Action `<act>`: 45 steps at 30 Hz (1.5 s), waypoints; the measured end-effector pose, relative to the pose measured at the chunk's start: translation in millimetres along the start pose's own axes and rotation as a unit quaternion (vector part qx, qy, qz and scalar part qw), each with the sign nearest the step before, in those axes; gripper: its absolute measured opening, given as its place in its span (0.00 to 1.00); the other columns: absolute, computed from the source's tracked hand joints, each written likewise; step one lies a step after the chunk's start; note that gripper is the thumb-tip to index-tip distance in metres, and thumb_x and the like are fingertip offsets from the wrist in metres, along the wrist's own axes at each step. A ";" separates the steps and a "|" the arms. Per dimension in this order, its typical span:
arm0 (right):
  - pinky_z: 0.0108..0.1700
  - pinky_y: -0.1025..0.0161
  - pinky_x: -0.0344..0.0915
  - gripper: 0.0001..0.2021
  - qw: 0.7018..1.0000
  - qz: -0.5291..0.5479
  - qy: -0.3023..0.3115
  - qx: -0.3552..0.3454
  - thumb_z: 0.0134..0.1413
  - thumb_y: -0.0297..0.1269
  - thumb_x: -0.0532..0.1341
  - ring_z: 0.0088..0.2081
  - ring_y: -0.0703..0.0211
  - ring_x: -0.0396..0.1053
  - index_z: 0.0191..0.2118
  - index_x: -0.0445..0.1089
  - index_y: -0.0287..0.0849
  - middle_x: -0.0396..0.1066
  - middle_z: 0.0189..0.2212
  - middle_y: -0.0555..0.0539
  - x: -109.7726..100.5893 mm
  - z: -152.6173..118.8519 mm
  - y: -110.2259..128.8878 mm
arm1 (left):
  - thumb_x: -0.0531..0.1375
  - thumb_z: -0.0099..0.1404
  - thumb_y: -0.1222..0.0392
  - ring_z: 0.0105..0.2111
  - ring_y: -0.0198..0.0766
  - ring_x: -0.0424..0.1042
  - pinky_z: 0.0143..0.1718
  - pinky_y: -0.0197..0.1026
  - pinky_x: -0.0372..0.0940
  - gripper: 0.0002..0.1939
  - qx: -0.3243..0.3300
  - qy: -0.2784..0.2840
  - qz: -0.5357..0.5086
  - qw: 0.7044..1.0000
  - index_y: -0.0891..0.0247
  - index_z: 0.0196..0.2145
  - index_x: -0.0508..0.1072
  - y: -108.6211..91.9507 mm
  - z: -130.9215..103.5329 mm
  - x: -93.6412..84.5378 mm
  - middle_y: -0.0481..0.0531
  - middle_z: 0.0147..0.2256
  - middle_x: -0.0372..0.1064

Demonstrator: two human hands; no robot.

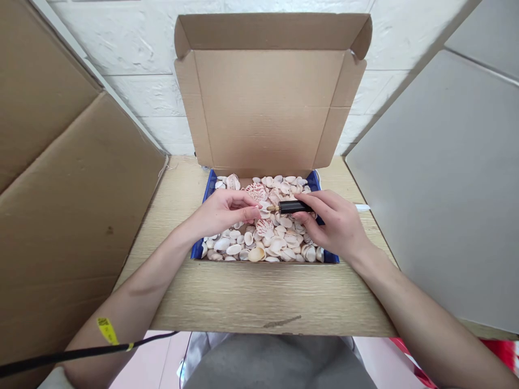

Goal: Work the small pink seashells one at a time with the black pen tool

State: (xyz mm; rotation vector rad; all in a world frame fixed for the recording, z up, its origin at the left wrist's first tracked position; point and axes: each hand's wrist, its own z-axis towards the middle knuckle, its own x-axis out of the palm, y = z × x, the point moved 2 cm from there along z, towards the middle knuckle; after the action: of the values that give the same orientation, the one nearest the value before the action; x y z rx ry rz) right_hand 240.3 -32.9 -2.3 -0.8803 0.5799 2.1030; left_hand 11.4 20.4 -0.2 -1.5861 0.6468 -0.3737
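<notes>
Over an open box [206,189] full of shells, my left hand [229,209] pinches a small whitish shell [264,207] between thumb and fingers. My right hand [334,219] is wrapped round a black pen-like tool [295,207] with a brass-coloured tip. The tip points left and meets the pinched shell, or lies just beside it. Below both hands the box holds many white and cream shells [234,249]. A red-streaked scallop shell [265,228] lies under the tool, and another [257,191] is behind it.
The cardboard lid [270,108] stands upright behind the box against a white brick wall [138,94]. Cardboard [81,205] rises on the left, a grey panel [450,189] on the right. A black cable [81,352] crosses the lower left. The wooden table [259,297] ends near my body.
</notes>
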 end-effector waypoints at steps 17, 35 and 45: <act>0.36 0.59 0.68 0.15 0.998 -0.008 -0.032 -0.055 0.57 0.34 0.62 0.35 0.56 0.68 0.50 0.66 0.41 0.73 0.36 0.43 -4.2 2.1 -0.3 | 0.65 0.59 0.51 0.24 0.32 0.71 0.26 0.34 0.66 0.14 0.024 -0.014 0.006 1.000 0.68 0.31 0.76 -1.5 0.2 -0.9 0.50 0.25 0.73; 0.26 0.64 0.61 0.14 0.998 0.011 0.068 0.008 0.63 0.41 0.55 0.26 0.62 0.67 0.45 0.70 0.36 0.71 0.27 0.48 0.1 -2.1 1.6 | 0.64 0.60 0.55 0.25 0.32 0.71 0.25 0.32 0.66 0.11 0.010 0.007 0.020 1.000 0.68 0.31 0.77 0.4 -0.4 -0.4 0.52 0.27 0.76; 0.36 0.59 0.68 0.17 0.997 -0.010 -0.046 -0.054 0.56 0.34 0.63 0.34 0.57 0.68 0.51 0.66 0.44 0.73 0.36 0.44 -4.9 1.7 1.4 | 0.63 0.61 0.55 0.24 0.31 0.71 0.23 0.32 0.65 0.11 0.001 0.005 0.024 1.000 0.68 0.33 0.77 0.0 -0.2 -0.3 0.51 0.26 0.75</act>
State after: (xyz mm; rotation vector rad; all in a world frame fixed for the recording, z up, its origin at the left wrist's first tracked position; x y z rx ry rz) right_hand 240.7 -34.9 2.6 -0.8397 0.4123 2.1603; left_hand 11.1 20.4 -0.1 -1.5657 0.6907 -0.3466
